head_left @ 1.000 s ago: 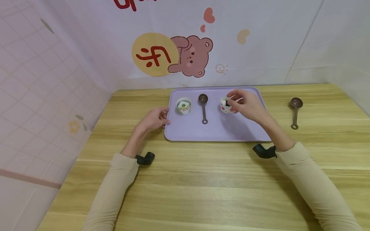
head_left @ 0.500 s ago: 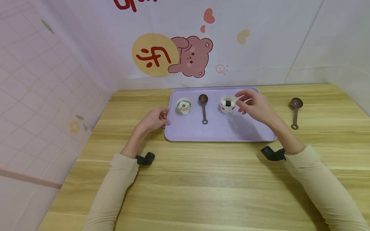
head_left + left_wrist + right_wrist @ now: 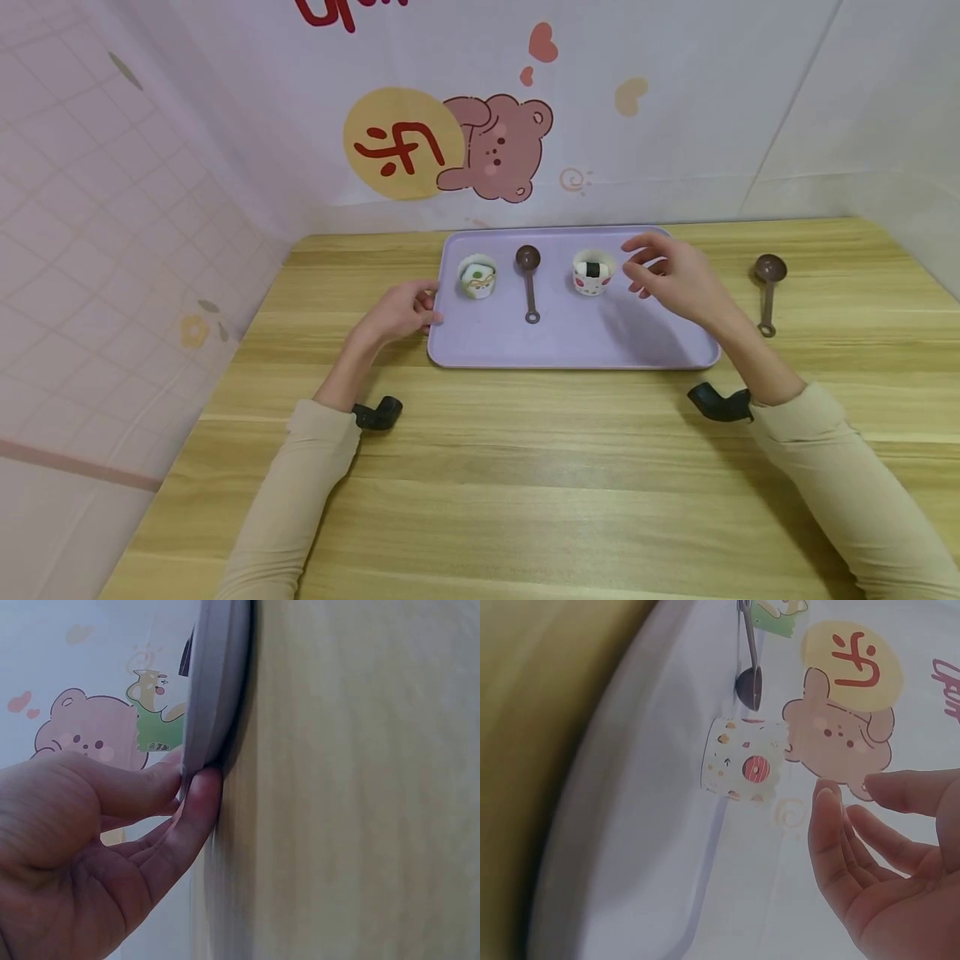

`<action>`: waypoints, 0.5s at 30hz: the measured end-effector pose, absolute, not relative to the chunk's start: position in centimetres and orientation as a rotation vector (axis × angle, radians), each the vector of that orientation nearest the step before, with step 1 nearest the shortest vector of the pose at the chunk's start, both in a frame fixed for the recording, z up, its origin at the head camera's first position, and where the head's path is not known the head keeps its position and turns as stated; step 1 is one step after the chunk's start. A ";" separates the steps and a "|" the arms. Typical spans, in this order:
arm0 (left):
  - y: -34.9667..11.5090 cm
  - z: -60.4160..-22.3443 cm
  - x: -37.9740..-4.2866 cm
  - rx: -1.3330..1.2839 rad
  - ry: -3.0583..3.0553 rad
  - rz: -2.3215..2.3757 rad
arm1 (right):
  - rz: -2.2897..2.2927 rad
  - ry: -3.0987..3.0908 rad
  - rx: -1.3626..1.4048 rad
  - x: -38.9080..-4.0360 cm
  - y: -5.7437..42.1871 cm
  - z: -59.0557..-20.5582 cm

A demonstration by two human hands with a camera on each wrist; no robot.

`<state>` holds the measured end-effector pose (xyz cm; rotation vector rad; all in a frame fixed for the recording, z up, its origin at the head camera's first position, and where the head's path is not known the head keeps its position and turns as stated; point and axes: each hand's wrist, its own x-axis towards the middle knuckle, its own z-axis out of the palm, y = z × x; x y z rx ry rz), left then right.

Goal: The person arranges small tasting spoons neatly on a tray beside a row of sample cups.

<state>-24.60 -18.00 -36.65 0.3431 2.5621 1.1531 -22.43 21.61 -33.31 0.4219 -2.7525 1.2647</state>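
From the head view, pinches the left short end of a shallow, lilac, round-cornered rectangular tray (image 3: 480, 343) with the left hand (image 3: 400, 312). Has the tray lying lengthwise across the pale wood-grain tabletop (image 3: 525, 487), its long axis reaching from the left hand's fingers to beneath the right hand (image 3: 670, 277). Holds the right hand over the tray's right part, fingers loosely bent, thumb parted from them, grasping nothing. Has a round white cup with red prints (image 3: 591, 286) upright just inward of those fingertips, apart from them and much nearer the right hand than the left; inside, a white piece with a black band (image 3: 593, 270). Just inward of the left hand, a little farther forward, has a round green-and-white patterned cup (image 3: 480, 290), upright, with a white, green-spotted piece (image 3: 477, 272) inside. Roughly midway between the hands, has a dark brown round-bowled measuring spoon (image 3: 530, 292) across the tray's long axis, bowl pointing away from the body. Beyond the right hand's outer side, off the tray, has a second dark brown measuring spoon (image 3: 768, 300), nearly parallel.

From the left wrist, shows the thumb over the tray's rim and a finger beneath; cannot tell of any lift.

From the right wrist, shows thumb and fingertips spread, clear of the red-printed cup.
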 end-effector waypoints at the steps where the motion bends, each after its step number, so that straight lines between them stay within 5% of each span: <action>1: -18.0 -36.7 -24.6 0.344 2.561 1.156 | 1.259 -2.754 0.422 -22.4 21.8 -33.3; 15: -17.9 -36.7 -24.5 0.341 2.569 1.143 | 1.274 -2.782 0.361 -22.2 24.5 -33.8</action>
